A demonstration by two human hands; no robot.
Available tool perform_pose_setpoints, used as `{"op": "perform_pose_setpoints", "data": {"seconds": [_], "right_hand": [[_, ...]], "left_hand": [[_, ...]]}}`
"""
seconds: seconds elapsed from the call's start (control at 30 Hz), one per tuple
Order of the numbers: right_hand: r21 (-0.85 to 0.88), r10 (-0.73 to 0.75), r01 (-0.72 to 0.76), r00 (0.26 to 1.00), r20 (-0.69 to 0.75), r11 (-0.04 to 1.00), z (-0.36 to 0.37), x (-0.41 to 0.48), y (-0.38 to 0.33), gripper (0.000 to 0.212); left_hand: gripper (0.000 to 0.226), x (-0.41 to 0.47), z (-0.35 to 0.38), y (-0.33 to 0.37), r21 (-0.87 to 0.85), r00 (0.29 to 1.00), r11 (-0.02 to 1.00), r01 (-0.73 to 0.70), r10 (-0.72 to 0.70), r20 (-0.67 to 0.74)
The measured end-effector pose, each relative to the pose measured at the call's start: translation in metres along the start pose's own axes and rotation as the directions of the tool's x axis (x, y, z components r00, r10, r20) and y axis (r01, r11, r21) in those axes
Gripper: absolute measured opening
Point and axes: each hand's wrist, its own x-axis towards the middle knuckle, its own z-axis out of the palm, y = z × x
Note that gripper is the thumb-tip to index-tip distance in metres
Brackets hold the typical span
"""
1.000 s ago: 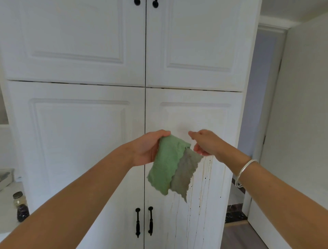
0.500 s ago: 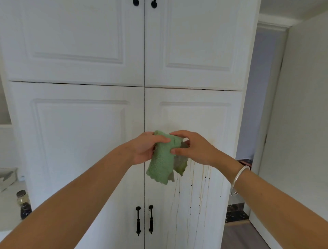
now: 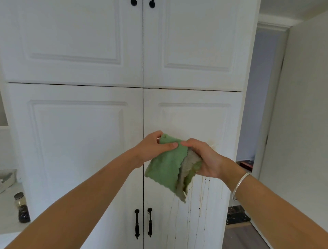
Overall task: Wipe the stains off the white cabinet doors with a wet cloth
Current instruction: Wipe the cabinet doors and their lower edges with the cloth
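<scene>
Green terry cloth [image 3: 165, 168] with a grey reverse and a wavy edge hangs folded between your two hands, in front of the lower right white panelled cabinet door [image 3: 193, 120]; whether it touches the door cannot be told. Your left hand [image 3: 152, 149] pinches its upper edge, thumb on the near face and fingers curled over the top. Your right hand [image 3: 206, 159] grips the right side, fingers wrapped round the bunched grey layer, its nearest fingertip just beside your left thumb. A silver bangle [image 3: 241, 184] sits on your right wrist. Below the cloth, thin brown drip stains [image 3: 204, 193] run down that door, with dark specks among them. Two black bar handles [image 3: 137, 223] stand upright on either side of the seam between the lower doors, left of the drips. Two black round knobs [image 3: 133, 2] show at the top edge, on the upper doors. At lower left, a small glass jar with a dark lid [image 3: 22, 208] stands on a pale counter.
</scene>
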Motion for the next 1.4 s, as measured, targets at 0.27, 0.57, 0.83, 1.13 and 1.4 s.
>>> {"op": "perform_pose_setpoints", "data": {"seconds": [0.27, 0.57, 0.83, 1.13, 1.4], "right_hand": [[0.11, 0.064, -0.018, 0.898, -0.435, 0.994, -0.014, 0.012, -0.002, 0.028], [-0.968, -0.856, 0.181, 0.514, -0.059, 0.176, -0.048, 0.084, -0.026, 0.051], [-0.846, -0.802, -0.247, 0.518, 0.297, -0.473, -0.09, 0.153, -0.01, 0.053], [-0.941, -0.923, -0.211, 0.337, 0.184, -0.264, -0.078, 0.197, 0.084, 0.053], [-0.957, -0.851, -0.139, 0.502, 0.153, -0.254, -0.086, 0.176, 0.132, 0.051]], "left_hand": [[0.041, 0.052, 0.0, -0.011, 0.355, 0.966, 0.935, 0.014, 0.08, -0.247], [0.032, 0.097, -0.026, -0.006, 0.46, 0.941, 0.886, -0.058, 0.202, -0.271], [0.034, 0.117, -0.025, -0.014, 0.584, 0.906, 0.811, -0.031, 0.269, -0.325], [0.047, 0.127, -0.027, -0.029, 0.766, 0.913, 0.64, -0.051, 0.341, -0.224], [0.042, 0.124, -0.021, -0.008, 0.729, 0.913, 0.675, -0.115, 0.361, -0.19]]}}
